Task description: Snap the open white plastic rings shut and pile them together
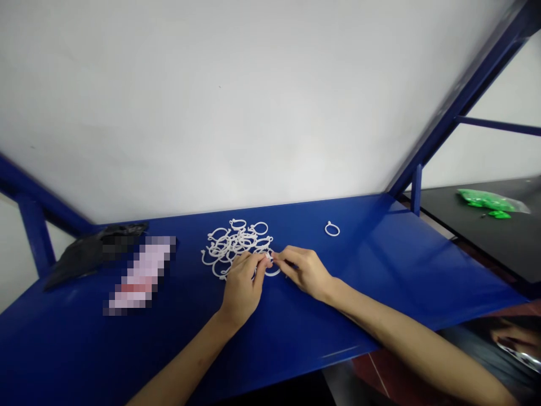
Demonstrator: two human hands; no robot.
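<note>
A heap of several white plastic rings (236, 242) lies on the blue table (380, 265) near the wall. My left hand (243, 285) and my right hand (302, 270) meet at the heap's right edge. Both pinch the same white ring (270, 265), fingertips pressed together on it. One closed white ring (332, 229) lies apart, to the right of the heap.
A black bag (91, 251) and a blurred pink-and-white packet (141, 276) lie at the left. A white wall stands behind the table. A darker table at the right carries green plastic pieces (486, 200). Blue frame bars (465, 96) rise at both sides.
</note>
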